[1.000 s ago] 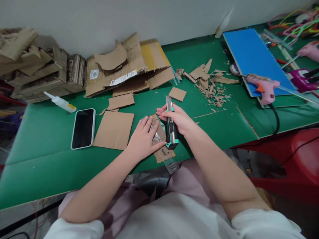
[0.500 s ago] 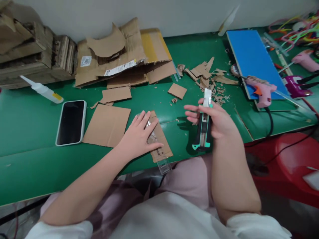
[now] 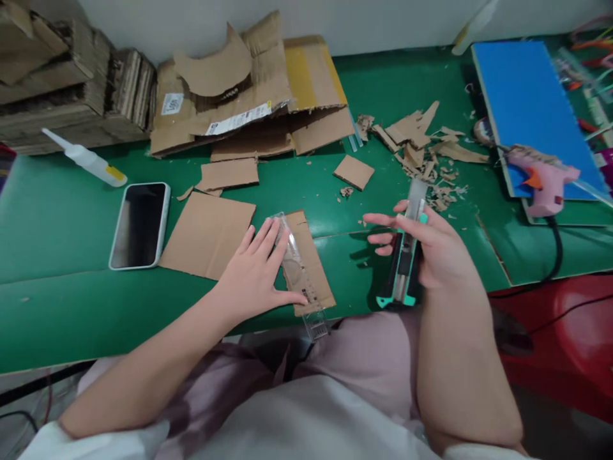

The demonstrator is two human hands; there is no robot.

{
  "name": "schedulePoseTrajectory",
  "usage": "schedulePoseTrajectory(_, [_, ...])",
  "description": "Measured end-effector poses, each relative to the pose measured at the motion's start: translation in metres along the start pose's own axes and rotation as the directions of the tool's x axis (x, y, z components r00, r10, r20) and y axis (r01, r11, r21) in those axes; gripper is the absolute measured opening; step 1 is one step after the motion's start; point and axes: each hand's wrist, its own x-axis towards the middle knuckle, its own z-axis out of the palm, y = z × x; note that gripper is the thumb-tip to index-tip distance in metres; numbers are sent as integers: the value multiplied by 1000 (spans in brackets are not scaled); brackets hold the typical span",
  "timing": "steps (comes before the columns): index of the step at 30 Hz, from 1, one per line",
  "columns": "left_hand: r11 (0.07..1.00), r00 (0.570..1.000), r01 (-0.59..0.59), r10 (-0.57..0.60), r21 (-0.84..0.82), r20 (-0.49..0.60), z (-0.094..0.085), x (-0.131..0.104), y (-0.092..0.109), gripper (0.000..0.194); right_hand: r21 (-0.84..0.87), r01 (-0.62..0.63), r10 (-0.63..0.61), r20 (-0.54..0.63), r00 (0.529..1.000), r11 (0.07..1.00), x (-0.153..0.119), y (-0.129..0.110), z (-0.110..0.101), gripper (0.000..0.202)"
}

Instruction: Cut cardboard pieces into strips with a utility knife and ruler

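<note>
My left hand (image 3: 253, 268) lies with fingers spread, its fingertips and thumb against the left side of a clear plastic ruler (image 3: 297, 271). Beneath the ruler is a narrow cardboard strip (image 3: 317, 271) near the table's front edge; the ruler's lower end sticks out past it. To the right, my right hand (image 3: 443, 252) grips a black and teal utility knife (image 3: 406, 259) between thumb and palm. Its wide blade points up and away, apart from the cardboard, and the other fingers are partly stretched. A squarish cardboard sheet (image 3: 208, 236) rests left of my left hand.
A phone (image 3: 140, 227) and a white glue bottle (image 3: 90, 165) lie on the left. Stacked cardboard (image 3: 52, 108) and flattened boxes (image 3: 220, 96) line the wall. Several scraps (image 3: 416, 137) and a small cardboard square (image 3: 353, 172) are behind the knife. A pink glue gun (image 3: 546, 182) rests by a blue board (image 3: 531, 108).
My left hand has slid left off the top of the ruler, uncovering more of it. The knife stays in my right hand, slightly further right. The whole view has shifted a little.
</note>
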Motion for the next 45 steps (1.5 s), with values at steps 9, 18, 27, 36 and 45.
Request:
schedulePoseTrajectory(9, [994, 999, -43, 42, -102, -11, 4, 6, 5, 106, -218, -100, 179, 384, 906, 971, -16, 9, 37, 24])
schedulePoseTrajectory(18, [985, 998, -66, 61, -161, -33, 5, 12, 7, 100, -260, -70, 172, 395, 902, 963, -14, 8, 36, 15])
schedulePoseTrajectory(27, [990, 998, -62, 62, -126, -7, 4, 13, 7, 100, -298, -67, 190, 406, 894, 952, -16, 6, 38, 11])
schedulePoseTrajectory(36, [999, 997, -44, 46, -24, 58, 0, 12, 14, 104, -314, -69, 198, 401, 894, 947, -17, 4, 38, 10])
schedulePoseTrajectory(45, [999, 998, -45, 46, -23, 48, 4, 10, 15, 104, -343, -57, 197, 388, 900, 938, -16, 3, 39, 10])
